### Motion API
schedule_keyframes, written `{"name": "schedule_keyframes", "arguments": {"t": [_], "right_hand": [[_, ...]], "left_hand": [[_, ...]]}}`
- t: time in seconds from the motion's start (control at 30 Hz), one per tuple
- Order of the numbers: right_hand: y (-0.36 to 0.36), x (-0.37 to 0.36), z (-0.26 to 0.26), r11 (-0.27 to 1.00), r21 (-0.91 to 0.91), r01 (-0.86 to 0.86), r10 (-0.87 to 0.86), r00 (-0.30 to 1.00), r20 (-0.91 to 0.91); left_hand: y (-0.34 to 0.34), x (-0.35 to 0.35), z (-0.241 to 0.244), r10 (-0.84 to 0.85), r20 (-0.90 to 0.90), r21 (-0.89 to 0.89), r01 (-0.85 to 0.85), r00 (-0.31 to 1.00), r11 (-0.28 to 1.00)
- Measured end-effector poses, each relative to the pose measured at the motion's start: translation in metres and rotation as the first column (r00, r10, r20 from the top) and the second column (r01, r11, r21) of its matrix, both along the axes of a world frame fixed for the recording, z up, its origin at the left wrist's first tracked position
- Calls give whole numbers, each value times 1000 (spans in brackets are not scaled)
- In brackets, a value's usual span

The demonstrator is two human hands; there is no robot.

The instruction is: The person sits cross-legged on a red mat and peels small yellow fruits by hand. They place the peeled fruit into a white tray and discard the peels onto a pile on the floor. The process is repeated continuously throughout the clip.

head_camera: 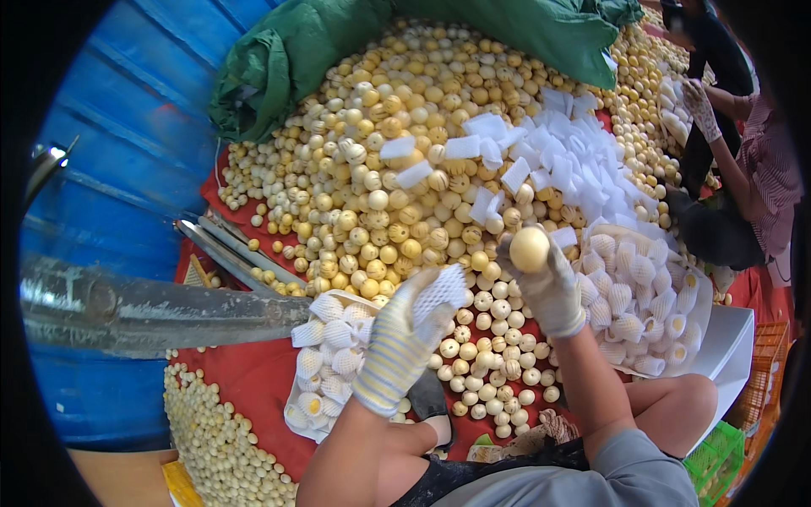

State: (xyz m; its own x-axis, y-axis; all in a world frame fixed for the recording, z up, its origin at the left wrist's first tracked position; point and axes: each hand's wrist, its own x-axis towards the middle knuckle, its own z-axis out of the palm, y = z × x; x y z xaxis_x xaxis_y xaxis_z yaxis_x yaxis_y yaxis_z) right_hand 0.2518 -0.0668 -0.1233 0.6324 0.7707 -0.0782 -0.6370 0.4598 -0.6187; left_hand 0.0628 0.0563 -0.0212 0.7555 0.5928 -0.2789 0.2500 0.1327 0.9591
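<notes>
My left hand [405, 342], in a striped knit glove, holds a white foam net sleeve [441, 293]. To its right, my right hand [545, 285], gloved too, grips a round pale-yellow fruit [529, 250]. A large heap of yellow and cream round fruits [380, 215], some with dark stripes, lies before me. Loose flat foam net sleeves [564, 152] are piled on the heap's right side. Fruits in foam nets fill a white container [298, 405] beside my left hand. More netted fruits [633, 298] sit in a lined white box [722, 355] at the right.
A grey metal pole [158, 310] juts in from the left, before a blue corrugated wall [120, 146]. Green sheeting [317, 51] edges the heap; red cloth [253, 386] lies beneath. Another person [766, 158] with gloved hands works at the right. Orange [766, 374] and green crates [716, 456] stand lower right.
</notes>
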Motion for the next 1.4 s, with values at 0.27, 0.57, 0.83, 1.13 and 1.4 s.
{"name": "schedule_keyframes", "arguments": {"t": [0.27,0.57,0.83,1.13,1.4], "right_hand": [[-15,-79,66,969,-178,170,18,672,740],[-45,-80,82,895,240,-375,349,926,146],[-66,-90,110,986,165,14,-34,992,120],[-78,-112,136,950,-83,302,-28,346,938],[-147,-65,135,914,-107,391,195,-193,962]], "left_hand": [[-23,5,14,-4,266,-239,70,964,969],[-49,-11,43,-24,563,-456,334,826,825],[-62,-31,58,-220,494,-72,292,841,954],[-49,-21,10,-106,174,405,27,979,914],[-89,-17,22,-348,238,155,318,907,935]]}}
